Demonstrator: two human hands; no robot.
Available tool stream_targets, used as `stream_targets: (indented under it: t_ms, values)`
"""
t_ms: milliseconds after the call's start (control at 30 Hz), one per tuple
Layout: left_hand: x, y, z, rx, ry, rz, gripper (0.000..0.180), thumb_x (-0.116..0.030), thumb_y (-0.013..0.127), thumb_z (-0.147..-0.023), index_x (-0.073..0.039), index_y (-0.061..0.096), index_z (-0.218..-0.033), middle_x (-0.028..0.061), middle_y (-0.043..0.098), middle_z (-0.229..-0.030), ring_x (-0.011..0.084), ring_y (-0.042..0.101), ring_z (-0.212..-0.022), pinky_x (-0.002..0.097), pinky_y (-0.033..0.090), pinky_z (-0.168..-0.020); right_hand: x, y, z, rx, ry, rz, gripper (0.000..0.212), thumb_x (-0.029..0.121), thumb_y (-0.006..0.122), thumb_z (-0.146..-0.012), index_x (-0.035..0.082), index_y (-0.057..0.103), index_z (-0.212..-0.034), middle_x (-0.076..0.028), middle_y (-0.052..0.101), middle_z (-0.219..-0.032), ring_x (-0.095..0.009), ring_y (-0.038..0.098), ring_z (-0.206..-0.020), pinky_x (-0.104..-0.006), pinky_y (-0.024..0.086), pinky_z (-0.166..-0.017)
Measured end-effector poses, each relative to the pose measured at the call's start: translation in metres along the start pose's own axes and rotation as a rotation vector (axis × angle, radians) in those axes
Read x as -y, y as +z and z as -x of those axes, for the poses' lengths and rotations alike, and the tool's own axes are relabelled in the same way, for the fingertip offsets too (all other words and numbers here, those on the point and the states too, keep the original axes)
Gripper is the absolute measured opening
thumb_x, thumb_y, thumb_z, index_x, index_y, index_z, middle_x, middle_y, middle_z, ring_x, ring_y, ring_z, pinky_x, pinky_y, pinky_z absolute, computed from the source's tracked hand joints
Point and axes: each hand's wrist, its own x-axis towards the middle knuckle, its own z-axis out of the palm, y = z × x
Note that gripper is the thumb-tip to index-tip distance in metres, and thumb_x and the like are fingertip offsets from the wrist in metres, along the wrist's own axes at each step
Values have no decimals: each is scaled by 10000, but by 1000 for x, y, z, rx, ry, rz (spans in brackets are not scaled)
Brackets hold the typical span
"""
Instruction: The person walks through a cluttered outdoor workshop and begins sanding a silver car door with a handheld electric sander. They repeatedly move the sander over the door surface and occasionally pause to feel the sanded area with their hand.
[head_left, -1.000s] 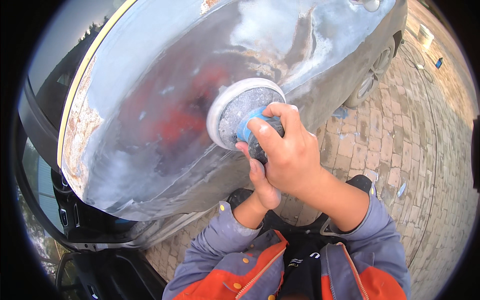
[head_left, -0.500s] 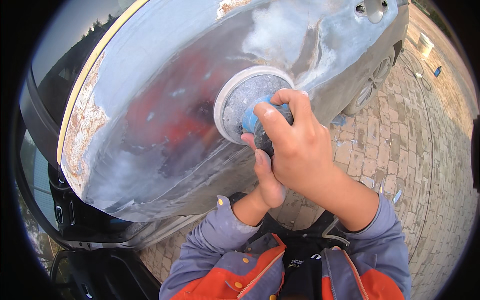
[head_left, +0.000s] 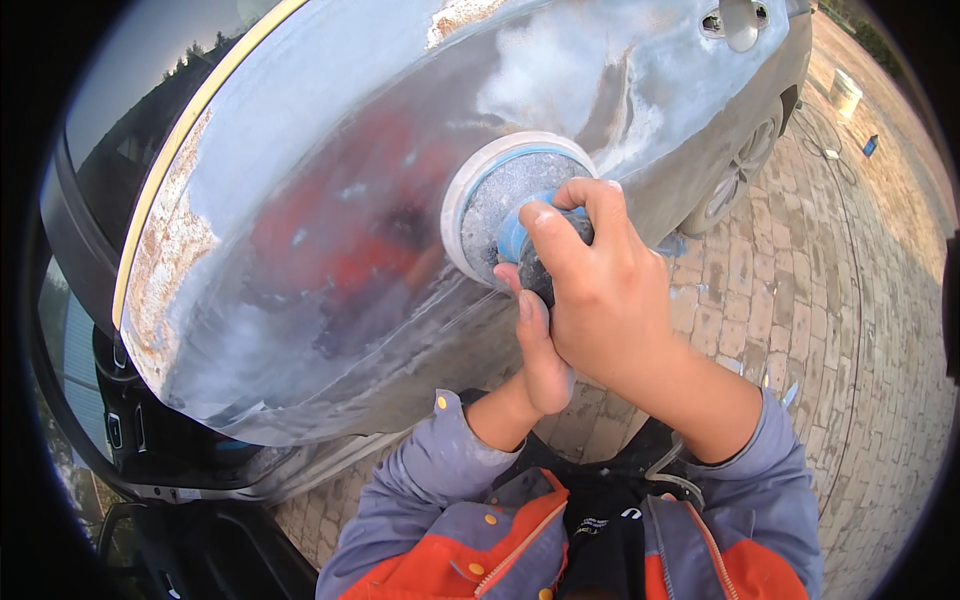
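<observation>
A round disc sander [head_left: 495,205] with a pale rim, dusty grey body and blue collar rests against the outer skin of a car door [head_left: 290,170]. My right hand [head_left: 605,275] wraps round its dark handle from above. Below it, my left hand [head_left: 541,362] grips the handle's underside, its thumb up along the side and most of its fingers hidden. The door skin is patchy: light blue-grey, dark grey, and a red area [head_left: 370,225] left of the disc. Bare, rust-speckled metal [head_left: 175,260] shows along the left edge.
The door handle [head_left: 740,24] and a wheel [head_left: 742,165] lie to the upper right. The dark door opening [head_left: 150,410] is at lower left. Brick paving [head_left: 800,330] spreads at right, with a hose [head_left: 838,150], a white bucket [head_left: 845,93] and a small blue object [head_left: 870,145] farther off.
Held in both hands, the sander has slid slightly to the right across the door skin. More of the red area's right side shows. The grip looks the same.
</observation>
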Motion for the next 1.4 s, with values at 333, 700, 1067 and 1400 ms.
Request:
stream_targets:
  t_ms: [333,700,1067,1400]
  values:
    - [-1,1,2,6,30,74,903,-669,69,-1127,-12,169,-1739,140,320,-1762,267,331,-1623,423,313,-1305,5,-3,-2,29,-10,9,561,169,850,-726,133,650,-1249,-181,573,-1257,-367,720,-960,-434,624,-590]
    - [6,-5,16,-54,168,40,840,-605,148,-1132,-25,182,-1738,159,313,-1762,274,312,-1629,424,287,-1312,13,10,5,17,-90,-14,593,206,859,-692,166,662,-1249,-155,570,-1260,-320,701,-959,-425,615,-576]
    - [-9,-35,27,-27,244,-63,852,-634,153,-1130,-23,211,-1721,150,356,-1734,265,340,-1606,428,291,-1308,24,30,-6,-106,-176,-71,597,226,861,-671,185,673,-1236,-142,594,-1226,-298,684,-850,-385,592,-611]
    - [51,-71,80,-46,217,-142,851,-590,238,-1105,7,231,-1712,173,357,-1731,279,342,-1609,435,293,-1310,12,88,82,-112,-297,-107,563,316,849,-669,237,710,-1209,-133,603,-1212,-291,663,-808,-439,600,-698]
